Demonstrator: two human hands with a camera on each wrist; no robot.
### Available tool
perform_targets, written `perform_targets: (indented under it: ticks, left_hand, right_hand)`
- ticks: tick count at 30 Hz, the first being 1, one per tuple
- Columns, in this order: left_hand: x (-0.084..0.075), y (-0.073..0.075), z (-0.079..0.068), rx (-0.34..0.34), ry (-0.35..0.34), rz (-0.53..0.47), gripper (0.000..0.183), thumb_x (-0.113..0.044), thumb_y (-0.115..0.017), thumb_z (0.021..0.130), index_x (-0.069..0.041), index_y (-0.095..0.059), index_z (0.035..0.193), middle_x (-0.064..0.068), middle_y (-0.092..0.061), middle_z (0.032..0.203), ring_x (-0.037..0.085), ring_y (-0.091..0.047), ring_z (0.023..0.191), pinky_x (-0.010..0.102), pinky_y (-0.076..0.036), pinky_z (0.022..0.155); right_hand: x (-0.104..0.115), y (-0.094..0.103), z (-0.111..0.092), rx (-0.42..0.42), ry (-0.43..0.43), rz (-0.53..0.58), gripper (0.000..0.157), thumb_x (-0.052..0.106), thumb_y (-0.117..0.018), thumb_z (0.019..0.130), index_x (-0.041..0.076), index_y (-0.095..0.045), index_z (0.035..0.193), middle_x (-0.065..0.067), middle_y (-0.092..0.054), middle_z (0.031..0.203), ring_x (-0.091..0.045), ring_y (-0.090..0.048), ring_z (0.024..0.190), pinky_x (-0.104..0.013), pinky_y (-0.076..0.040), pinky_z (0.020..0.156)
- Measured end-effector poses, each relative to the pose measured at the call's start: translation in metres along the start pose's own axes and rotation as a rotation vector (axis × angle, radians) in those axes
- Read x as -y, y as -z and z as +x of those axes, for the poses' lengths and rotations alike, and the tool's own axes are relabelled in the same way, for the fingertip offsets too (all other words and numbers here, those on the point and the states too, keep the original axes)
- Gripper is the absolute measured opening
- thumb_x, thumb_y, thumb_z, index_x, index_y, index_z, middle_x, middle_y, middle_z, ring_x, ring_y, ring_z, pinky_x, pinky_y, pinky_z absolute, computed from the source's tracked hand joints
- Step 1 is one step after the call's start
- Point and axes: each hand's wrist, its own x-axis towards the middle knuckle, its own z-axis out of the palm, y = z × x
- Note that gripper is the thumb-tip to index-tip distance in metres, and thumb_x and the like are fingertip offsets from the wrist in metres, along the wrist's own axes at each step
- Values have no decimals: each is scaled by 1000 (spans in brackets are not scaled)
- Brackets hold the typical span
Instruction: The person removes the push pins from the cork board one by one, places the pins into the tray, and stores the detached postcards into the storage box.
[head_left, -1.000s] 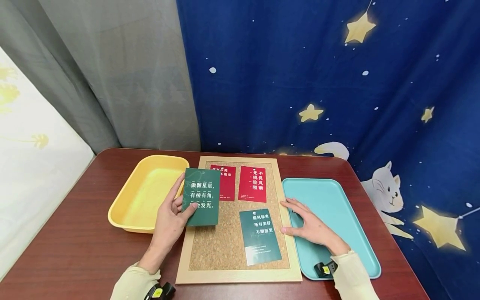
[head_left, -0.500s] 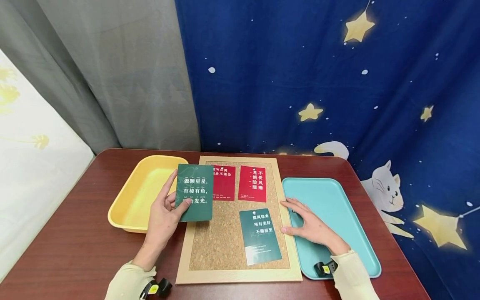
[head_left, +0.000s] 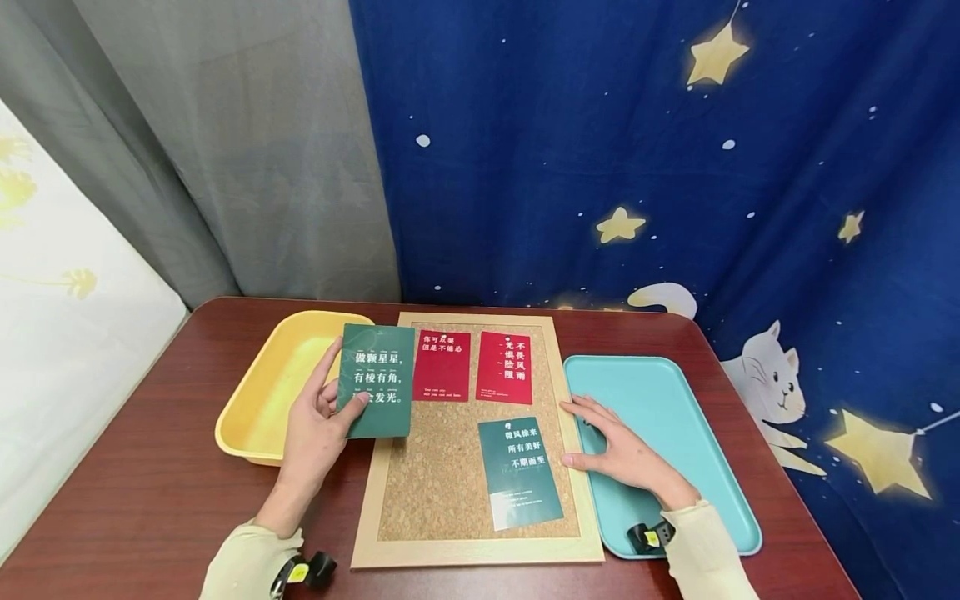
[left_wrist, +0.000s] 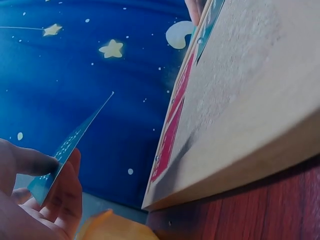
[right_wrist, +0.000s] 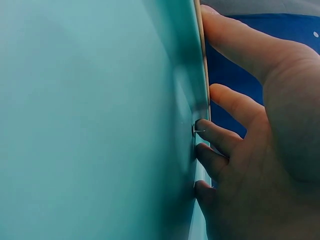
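Observation:
My left hand (head_left: 309, 429) pinches a green card (head_left: 388, 418) with white lettering, thumb on its face and fingers behind. That card is held tilted up over the left side of a cork board (head_left: 435, 479) and the right part of a yellow tub. In the left wrist view the card (left_wrist: 72, 145) appears nearly edge-on, apart from the board. My right hand (head_left: 622, 450) rests with fingertips and thumb on the board's right wooden frame, fingers spread. Two red cards (head_left: 442, 371) and a second green card (head_left: 521, 483) lie on the cork, each with a pin at its top.
The yellow tub (head_left: 262, 392) stands left of the board. A turquoise tray (head_left: 660, 408) lies to its right, under my right hand. In the right wrist view a small pin (right_wrist: 195, 130) shows near my fingers. Curtains hang behind the brown table (head_left: 142, 467).
My left hand has drawn the green card to the left and slightly up, uncovering more of the left red card. My right hand has stayed in place.

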Motion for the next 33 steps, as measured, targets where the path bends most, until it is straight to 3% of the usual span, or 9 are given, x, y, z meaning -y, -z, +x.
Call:
perform_targets:
  ticks: [11,20,33]
  left_hand:
    - [-2,14,3,-53,29,11,79,-4,-67,92,-35,-31,155,-11,-73,109,3,-74,89,22,-59,73]
    - [-2,24,8,-74,32,-46,79,0,-66,92,-32,-31,155,-10,-73,105,3,-74,87,22,-60,69]
    - [0,33,15,-102,37,79,77,0,-61,94,-31,-28,156,-12,-70,103,-1,-71,86,17,-58,68]
  right_hand:
    - [0,-1,1,3,-6,4,84,52,-79,78,30,-42,150,-3,-30,163,-34,-18,154,-70,-28,112]
    - [1,-1,1,2,0,6,84,51,-79,79,29,-42,151,-4,-29,164,-35,-18,154,-70,-28,112]
    - [0,0,-1,-2,-2,8,84,52,-79,78,30,-41,150,-3,-29,164,-34,-19,153,-70,-29,112]
